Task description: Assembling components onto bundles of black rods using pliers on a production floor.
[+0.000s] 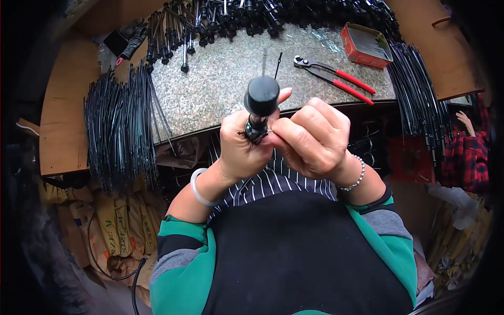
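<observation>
My left hand (237, 143) is wrapped round what looks like an umbrella shaft (263, 95), held upright with its black round end toward me. Below that end sits a dark notched collar. At the collar's right side my right hand (314, 137) is closed, thumb and forefinger pinching a thin wire whose far end I cannot make out. Beyond my hands a short black rod (278, 65) lies on the speckled grey tabletop (210, 86). To its right rest wire-cutting pliers (341, 79) with red handles, jaws pointing left.
Bundles of thin black ribs hang over the table edge at left (118, 126) and right (420, 86). Similar shafts (231, 16) are piled along the back. An open red tin (365, 47) stands back right. At far right is another person's plaid sleeve (467, 157).
</observation>
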`<state>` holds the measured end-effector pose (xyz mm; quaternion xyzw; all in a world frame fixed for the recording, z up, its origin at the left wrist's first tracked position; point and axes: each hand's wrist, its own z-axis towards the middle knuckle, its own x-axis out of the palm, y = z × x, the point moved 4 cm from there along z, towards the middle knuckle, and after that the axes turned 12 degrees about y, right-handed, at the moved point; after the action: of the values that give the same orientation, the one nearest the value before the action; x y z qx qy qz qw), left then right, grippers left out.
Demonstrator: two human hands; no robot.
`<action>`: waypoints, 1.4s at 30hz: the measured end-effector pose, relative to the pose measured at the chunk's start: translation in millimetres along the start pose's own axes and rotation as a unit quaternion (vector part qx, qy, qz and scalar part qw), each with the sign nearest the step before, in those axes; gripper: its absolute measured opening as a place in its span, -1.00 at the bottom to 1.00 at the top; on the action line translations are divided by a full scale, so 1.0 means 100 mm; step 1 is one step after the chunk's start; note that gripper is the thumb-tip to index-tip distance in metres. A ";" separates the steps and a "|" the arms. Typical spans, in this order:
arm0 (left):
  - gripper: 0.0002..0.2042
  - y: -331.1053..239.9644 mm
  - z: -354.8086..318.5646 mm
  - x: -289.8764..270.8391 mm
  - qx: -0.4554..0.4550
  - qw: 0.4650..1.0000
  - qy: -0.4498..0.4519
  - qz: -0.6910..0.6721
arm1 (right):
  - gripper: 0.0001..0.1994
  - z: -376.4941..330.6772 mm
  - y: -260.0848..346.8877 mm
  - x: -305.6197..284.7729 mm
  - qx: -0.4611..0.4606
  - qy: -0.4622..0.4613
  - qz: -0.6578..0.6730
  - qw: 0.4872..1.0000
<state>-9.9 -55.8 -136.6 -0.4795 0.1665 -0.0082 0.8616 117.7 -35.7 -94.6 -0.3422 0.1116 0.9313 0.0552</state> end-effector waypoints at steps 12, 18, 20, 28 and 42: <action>-0.79 0.10 -0.13 -0.28 -0.113 0.985 -0.097 -0.087 | -0.74 -0.64 -0.83 0.10 0.366 0.101 -0.006 0.925; -0.73 0.13 -0.22 -0.48 -0.132 0.960 -0.140 -0.203 | -0.79 -1.05 -1.16 0.10 0.336 0.222 -0.217 0.889; -0.75 0.09 -0.23 -0.52 -0.146 0.962 -0.152 -0.175 | -0.81 -1.00 -1.09 0.08 0.391 0.232 -0.153 0.877; -0.73 0.33 -0.29 -0.58 -0.168 0.974 -0.135 -0.063 | -0.73 -0.23 -0.14 -0.19 0.224 0.242 -0.020 0.944; -0.71 0.44 -0.44 -0.58 -0.165 0.976 -0.123 -0.072 | -0.72 -0.06 0.11 -0.06 0.084 0.244 -0.203 0.945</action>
<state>-84.4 -58.4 -178.1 -0.6231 0.0229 0.0164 0.7816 124.1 -48.1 -93.4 -0.5687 0.1277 0.7755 0.2425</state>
